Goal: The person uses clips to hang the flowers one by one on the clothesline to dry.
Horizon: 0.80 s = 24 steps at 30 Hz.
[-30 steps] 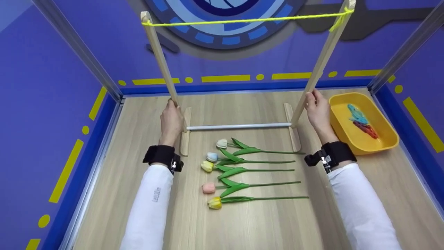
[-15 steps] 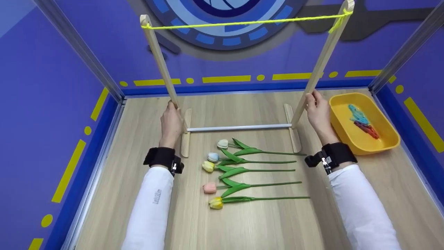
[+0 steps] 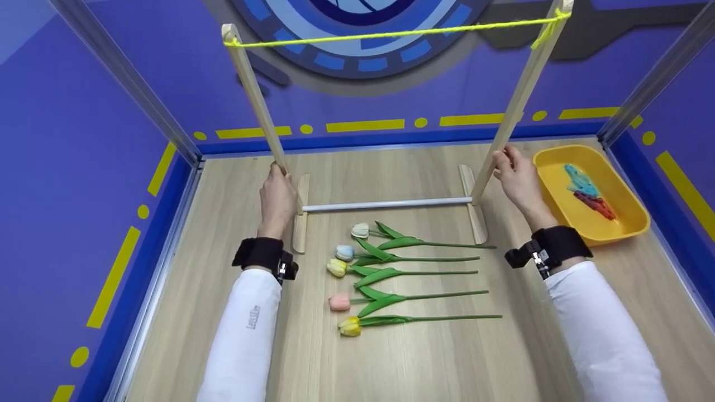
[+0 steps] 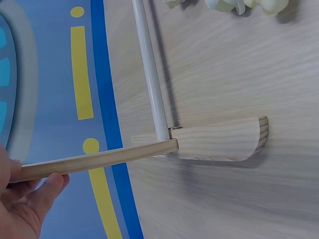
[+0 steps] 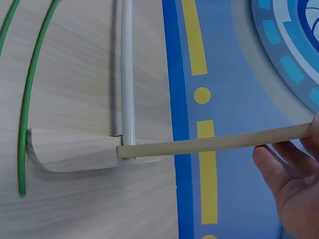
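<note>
A wooden frame with two upright posts and a white crossbar (image 3: 385, 205) stands on the table. My left hand (image 3: 277, 195) grips the left post (image 3: 254, 100) low down, its thumb and fingers on either side of the wood in the left wrist view. On the other side, my right hand (image 3: 520, 181) pinches the right post (image 3: 516, 106) with thumb and fingertips. Yellow string (image 3: 385, 36) is tied across the post tops. In front of the crossbar lie several artificial tulips, among them a white one (image 3: 360, 230), a blue one (image 3: 344, 253) and a pink one (image 3: 339, 302).
At right, beside my right hand, sits a yellow tub (image 3: 624, 215) containing blue clips (image 3: 582, 181) and red clips (image 3: 594, 205). Blue panels enclose the wooden table (image 3: 424, 368) at the back and both sides. Flat wooden feet (image 3: 300, 234) extend toward me from the posts.
My right forearm and wrist have shifted slightly right, the fingers staying at the right post. My left hand keeps its hold. The tulips and tub keep their arrangement.
</note>
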### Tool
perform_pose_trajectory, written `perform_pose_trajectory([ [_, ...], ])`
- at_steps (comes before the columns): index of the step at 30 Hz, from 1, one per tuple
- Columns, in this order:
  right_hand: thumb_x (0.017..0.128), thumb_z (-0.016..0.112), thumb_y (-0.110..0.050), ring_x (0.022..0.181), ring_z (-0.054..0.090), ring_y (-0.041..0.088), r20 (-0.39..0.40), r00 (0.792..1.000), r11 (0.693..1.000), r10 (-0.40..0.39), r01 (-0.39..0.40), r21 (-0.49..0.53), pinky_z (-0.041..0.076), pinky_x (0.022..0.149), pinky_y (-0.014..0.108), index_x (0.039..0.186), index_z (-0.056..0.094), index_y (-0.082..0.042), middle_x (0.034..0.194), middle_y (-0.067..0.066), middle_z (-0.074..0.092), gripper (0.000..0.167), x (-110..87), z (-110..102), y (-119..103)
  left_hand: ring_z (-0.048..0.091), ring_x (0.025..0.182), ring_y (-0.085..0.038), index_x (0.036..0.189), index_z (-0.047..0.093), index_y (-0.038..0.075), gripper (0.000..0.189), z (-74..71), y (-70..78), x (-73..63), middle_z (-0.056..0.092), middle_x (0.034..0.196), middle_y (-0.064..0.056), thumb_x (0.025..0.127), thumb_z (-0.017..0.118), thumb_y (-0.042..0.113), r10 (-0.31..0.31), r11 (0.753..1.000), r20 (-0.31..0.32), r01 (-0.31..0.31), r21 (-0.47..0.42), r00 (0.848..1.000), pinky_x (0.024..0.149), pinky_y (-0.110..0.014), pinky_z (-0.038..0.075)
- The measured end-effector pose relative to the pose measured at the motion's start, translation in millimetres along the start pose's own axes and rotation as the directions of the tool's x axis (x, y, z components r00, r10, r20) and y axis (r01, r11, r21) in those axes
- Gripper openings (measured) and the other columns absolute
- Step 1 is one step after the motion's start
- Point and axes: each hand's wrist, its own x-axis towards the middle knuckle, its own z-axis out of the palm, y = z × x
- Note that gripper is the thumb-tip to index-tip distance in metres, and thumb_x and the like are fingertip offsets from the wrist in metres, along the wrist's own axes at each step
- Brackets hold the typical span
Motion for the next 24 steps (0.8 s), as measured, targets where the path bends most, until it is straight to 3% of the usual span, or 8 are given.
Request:
perform_pose_trajectory([
  [4,0.106,0.038,-0.042,0.129,0.056,0.039,0.034,0.999,0.999,0.012,-0.01,-0.033,0.048,0.105,0.043,0.148,0.043,-0.006,0.137,0.026,0.055,0.056,-3.0,-6,-2,0.068,0.095,-0.039,0.13,0.047,-0.003,0.029,-0.7,0.2,0.0,0.062,0.114,-0.024,0.106,0.041,0.014,0.008,1.0,-0.007,-0.008,-0.009,1.0,0.075,-0.048,0.056],
  [10,0.104,0.041,-0.046,0.124,0.06,0.036,0.002,1.0,0.991,-0.01,0.01,-0.133,0.053,0.099,0.035,0.146,0.049,-0.01,0.137,0.022,0.058,0.056,-10.8,-15,3,0.067,0.094,-0.037,0.132,0.049,-0.001,0.033,-4.2,0.7,-2.3,0.064,0.111,-0.022,0.106,0.044,0.017,-0.004,0.998,0.007,0.005,-0.058,1.0,0.077,-0.047,0.055],
  [14,0.105,0.042,-0.045,0.121,0.061,0.038,-0.019,0.999,0.97,-0.048,0.042,-0.239,0.053,0.098,0.044,0.143,0.053,-0.009,0.136,0.022,0.06,0.054,-18.4,-21,11,0.068,0.097,-0.034,0.139,0.047,0.002,0.041,-11.2,1.6,-5.0,0.064,0.115,-0.02,0.104,0.049,0.022,-0.024,0.995,0.009,0.025,-0.095,1.0,0.079,-0.045,0.056],
  [20,0.105,0.046,-0.034,0.118,0.059,0.045,-0.011,0.994,0.914,-0.111,0.098,-0.394,0.048,0.097,0.058,0.139,0.054,-0.001,0.133,0.027,0.06,0.048,-28.6,-36,30,0.067,0.11,-0.032,0.149,0.039,0.004,0.051,-11.6,4.0,-10.3,0.06,0.133,-0.02,0.103,0.051,0.02,-0.009,0.993,-0.079,-0.001,-0.12,0.997,0.088,-0.044,0.057],
  [24,0.104,0.048,-0.031,0.119,0.055,0.048,-0.02,0.995,0.871,-0.096,0.074,-0.486,0.044,0.099,0.062,0.139,0.053,0.0,0.136,0.029,0.057,0.047,-32.5,-48,44,0.069,0.106,-0.031,0.15,0.039,0.005,0.051,-10.0,2.6,-15.9,0.06,0.133,-0.02,0.103,0.049,0.02,0.009,0.992,-0.165,-0.029,-0.121,0.986,0.086,-0.044,0.057],
])
